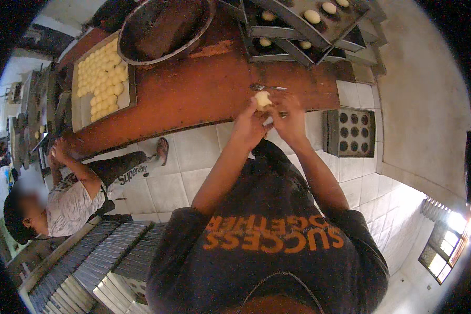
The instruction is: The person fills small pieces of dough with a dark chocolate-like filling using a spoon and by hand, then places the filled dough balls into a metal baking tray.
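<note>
As both hands [248, 125] [290, 121] grip it, a dough lump [263, 99], pale yellow, unevenly rounded (small)

A nine-cup baking tin [349, 125] shows against pale tiles [199, 146] — and, far right, a bright window [449, 243].

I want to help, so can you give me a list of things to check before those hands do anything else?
1. Dough held up: ok. The left hand has the dough piece near the table edge.
2. Right hand gripping too: cannot tell. Its fingers are close to the dough, but blurred.
3. Dough smooth and round: not ok, I think. Its outline looks uneven.
4. More dough balls around: ok. Many sit in the tray at the left.
5. Gaps between balls on the top metal tray, upper right: ok. The ones showing sit apart.
6. Anything inside the held dough: cannot tell.
</note>
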Motion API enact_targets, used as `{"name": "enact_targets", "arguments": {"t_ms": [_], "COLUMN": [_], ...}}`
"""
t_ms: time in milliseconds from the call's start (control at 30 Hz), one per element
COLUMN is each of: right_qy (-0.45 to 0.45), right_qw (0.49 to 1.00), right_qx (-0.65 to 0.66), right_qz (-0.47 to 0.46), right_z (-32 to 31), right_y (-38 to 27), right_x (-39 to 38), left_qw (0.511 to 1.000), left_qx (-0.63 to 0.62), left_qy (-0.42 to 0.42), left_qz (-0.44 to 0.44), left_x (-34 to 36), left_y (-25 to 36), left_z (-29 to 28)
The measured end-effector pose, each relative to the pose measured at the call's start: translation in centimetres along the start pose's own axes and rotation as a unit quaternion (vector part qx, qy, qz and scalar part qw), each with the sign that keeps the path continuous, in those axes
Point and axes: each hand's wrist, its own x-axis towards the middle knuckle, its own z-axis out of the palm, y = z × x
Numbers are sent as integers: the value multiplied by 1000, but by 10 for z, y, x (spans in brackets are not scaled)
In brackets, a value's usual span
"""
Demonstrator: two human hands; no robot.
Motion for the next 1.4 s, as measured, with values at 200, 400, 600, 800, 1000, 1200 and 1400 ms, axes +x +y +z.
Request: {"name": "enact_targets", "arguments": {"t_ms": [200,400,600,800,1000,1200,1400], "right_qy": [20,6,-48,57,57,85,-12], "right_qw": [989,991,997,993,978,982,993], "right_qx": [-90,-9,-31,27,-58,49,56], "right_qz": [-115,-135,-51,-95,-190,-163,-98], "right_z": [-2,-41,-137,-189,-240,-256,-285], "right_y": [8,35,88,163,189,194,196], "right_x": [-2,5,25,21,40,44,58], "left_qw": [988,983,949,968,983,982,978], "left_qx": [81,83,273,227,146,95,182], "left_qy": [24,17,28,21,31,71,11], "left_qz": [132,161,153,105,103,144,98], "left_x": [19,39,76,137,162,172,162], "left_y": [-28,-58,-128,-186,-231,-249,-245], "left_z": [-3,17,81,102,139,160,179]}}
